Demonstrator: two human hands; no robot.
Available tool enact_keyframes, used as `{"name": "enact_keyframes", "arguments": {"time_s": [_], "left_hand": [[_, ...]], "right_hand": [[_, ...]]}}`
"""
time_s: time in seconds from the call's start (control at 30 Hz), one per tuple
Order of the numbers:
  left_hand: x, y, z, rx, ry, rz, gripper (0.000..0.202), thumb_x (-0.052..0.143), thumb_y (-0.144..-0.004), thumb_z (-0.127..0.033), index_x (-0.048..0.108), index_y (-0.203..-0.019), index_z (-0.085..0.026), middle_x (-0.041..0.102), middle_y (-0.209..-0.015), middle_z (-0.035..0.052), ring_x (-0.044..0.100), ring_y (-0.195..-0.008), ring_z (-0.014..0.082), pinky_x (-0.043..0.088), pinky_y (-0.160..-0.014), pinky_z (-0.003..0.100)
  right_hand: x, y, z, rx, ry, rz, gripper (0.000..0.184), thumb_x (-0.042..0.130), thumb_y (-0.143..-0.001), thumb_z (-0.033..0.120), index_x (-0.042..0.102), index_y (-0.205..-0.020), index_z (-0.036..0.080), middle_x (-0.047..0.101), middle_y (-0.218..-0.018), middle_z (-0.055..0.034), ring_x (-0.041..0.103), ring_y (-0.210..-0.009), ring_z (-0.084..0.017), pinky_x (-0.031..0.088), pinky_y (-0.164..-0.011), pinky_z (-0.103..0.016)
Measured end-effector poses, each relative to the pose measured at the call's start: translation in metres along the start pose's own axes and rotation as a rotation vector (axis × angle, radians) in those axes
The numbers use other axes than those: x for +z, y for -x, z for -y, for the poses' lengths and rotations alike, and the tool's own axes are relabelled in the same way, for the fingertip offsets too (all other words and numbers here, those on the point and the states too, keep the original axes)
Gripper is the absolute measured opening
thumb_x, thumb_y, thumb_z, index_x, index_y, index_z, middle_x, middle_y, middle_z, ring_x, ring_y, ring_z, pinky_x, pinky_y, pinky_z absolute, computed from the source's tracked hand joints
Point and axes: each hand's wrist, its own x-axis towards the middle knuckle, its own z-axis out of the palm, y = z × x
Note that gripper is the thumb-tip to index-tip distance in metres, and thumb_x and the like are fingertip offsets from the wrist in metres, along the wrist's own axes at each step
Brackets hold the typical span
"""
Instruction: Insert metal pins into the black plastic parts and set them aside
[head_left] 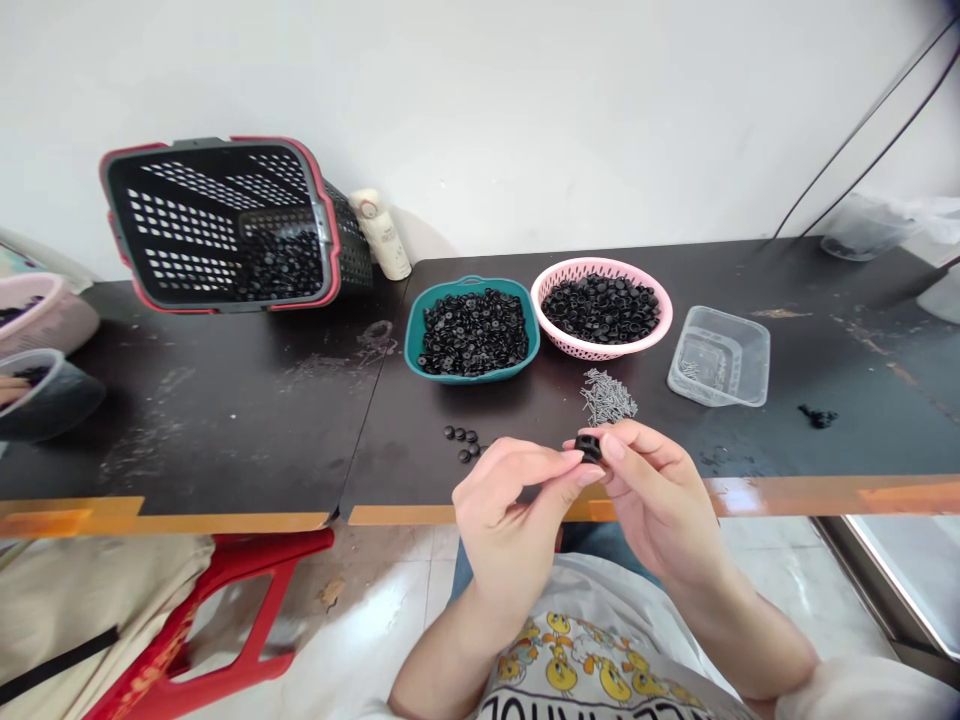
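My left hand (510, 525) and my right hand (652, 500) meet above the table's front edge. Their fingertips pinch a small round black plastic part (589, 447) from both sides, hiding part of it. Just beyond my fingers lies a heap of thin grey metal pins or screws (607, 397). Several loose black round pieces (461, 443) sit on the tabletop left of my hands. Farther back, a teal bowl (471, 283) and a pink perforated colander (600, 264) both hold many similar black parts.
A clear plastic tub (718, 357) stands right of the colander, and a small black cluster (817, 416) lies farther right. A tipped black-and-red basket (217, 225) rests at back left. Orange tape (787, 495) lines the dark table's front edge. Containers crowd the left edge.
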Motion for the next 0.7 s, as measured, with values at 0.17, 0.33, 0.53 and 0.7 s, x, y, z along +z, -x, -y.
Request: {"name": "enact_keyframes", "arguments": {"time_s": [0.17, 0.33, 0.53, 0.7], "left_hand": [[-0.002, 0.000, -0.007, 0.020, -0.050, 0.024, 0.015, 0.083, -0.076, -0.013, 0.077, -0.083, -0.025, 0.076, -0.076, -0.0016, 0.068, -0.066, 0.0131, 0.056, -0.060, 0.025], [-0.004, 0.000, -0.011, 0.024, -0.105, 0.063, 0.014, 0.083, -0.077, -0.014, 0.075, -0.081, -0.024, 0.073, -0.073, -0.0027, 0.067, -0.065, 0.0128, 0.057, -0.064, 0.025], [-0.013, -0.005, -0.011, -0.082, -0.181, 0.224, 0.039, 0.081, -0.080, -0.025, 0.070, -0.118, -0.027, 0.075, -0.108, 0.0046, 0.072, -0.088, 0.0184, 0.060, -0.078, 0.029], [-0.021, -0.007, -0.012, 0.008, -0.183, 0.494, 0.038, 0.063, -0.094, -0.024, 0.064, -0.132, -0.028, 0.074, -0.123, 0.0060, 0.072, -0.106, 0.0228, 0.059, -0.093, 0.036]], "right_hand": [[-0.003, 0.004, -0.002, -0.034, 0.042, 0.014, 0.010, 0.080, -0.083, 0.037, 0.081, -0.091, 0.031, 0.079, -0.089, -0.0021, 0.073, -0.083, -0.018, 0.061, -0.075, -0.028], [-0.007, 0.004, -0.001, -0.088, 0.084, 0.051, 0.009, 0.077, -0.086, 0.036, 0.082, -0.093, 0.034, 0.075, -0.085, -0.0009, 0.069, -0.078, -0.016, 0.059, -0.073, -0.027], [-0.009, 0.003, 0.001, -0.106, 0.106, 0.114, 0.009, 0.074, -0.088, 0.036, 0.082, -0.091, 0.033, 0.073, -0.082, -0.0026, 0.068, -0.077, -0.018, 0.059, -0.072, -0.030], [-0.013, 0.002, 0.006, -0.173, 0.092, 0.283, 0.026, 0.084, -0.076, 0.044, 0.082, -0.100, 0.034, 0.074, -0.085, -0.0046, 0.069, -0.078, -0.022, 0.062, -0.072, -0.037]]}}
